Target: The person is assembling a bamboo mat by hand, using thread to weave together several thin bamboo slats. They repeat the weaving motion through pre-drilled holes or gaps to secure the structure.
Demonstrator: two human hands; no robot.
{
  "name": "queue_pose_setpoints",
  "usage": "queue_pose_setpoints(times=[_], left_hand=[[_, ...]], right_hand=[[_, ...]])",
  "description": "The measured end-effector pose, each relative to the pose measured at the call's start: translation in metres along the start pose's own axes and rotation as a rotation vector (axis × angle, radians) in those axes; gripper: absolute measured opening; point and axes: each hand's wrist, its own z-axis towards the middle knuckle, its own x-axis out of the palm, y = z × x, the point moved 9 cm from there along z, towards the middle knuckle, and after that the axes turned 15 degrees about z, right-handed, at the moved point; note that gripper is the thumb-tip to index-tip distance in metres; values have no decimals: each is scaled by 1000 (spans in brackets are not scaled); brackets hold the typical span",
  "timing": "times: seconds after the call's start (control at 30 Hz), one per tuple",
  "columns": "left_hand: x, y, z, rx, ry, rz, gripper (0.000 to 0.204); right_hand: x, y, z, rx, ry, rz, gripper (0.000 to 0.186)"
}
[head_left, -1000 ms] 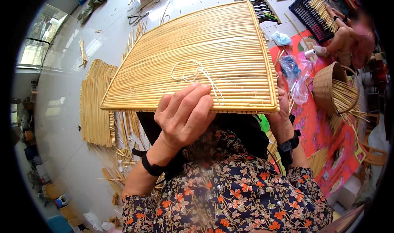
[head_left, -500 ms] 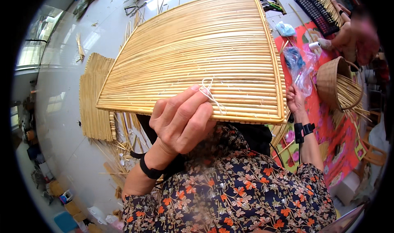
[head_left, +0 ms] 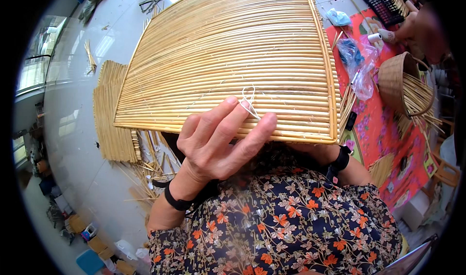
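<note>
A large panel of straw-coloured stalks (head_left: 218, 52), laid side by side and edged with a thicker border, tilts up in front of me. White thread (head_left: 248, 91) loops loosely on its face near the close edge. My left hand (head_left: 216, 137) rests against that edge, fingers on the stalks beside the loop. Its thumb is stretched away from the other fingers, and the fingertips touch the thread. My right forearm, with a black wrist strap (head_left: 340, 161), reaches under the panel's near right corner. That hand is hidden behind the panel.
Another stalk mat (head_left: 114, 112) lies on the floor at left, with loose stalks around it. At right, a red floral cloth (head_left: 383, 144) bears plastic bags (head_left: 361, 78), a thread spool (head_left: 374, 38) and a wicker basket (head_left: 395, 81) of stalks. Another person's hand (head_left: 405, 30) is at far right.
My right hand has moved from beside the panel to underneath it, out of sight. My left thumb has spread away from the fingers and thread. The panel sits slightly higher in view.
</note>
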Motion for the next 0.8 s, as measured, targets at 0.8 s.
queue_pose_setpoints(times=[0.8], left_hand=[[9,-5,-5,-3,-39,-94,10]], right_hand=[[-6,14,-16,-37,-38,89,34]])
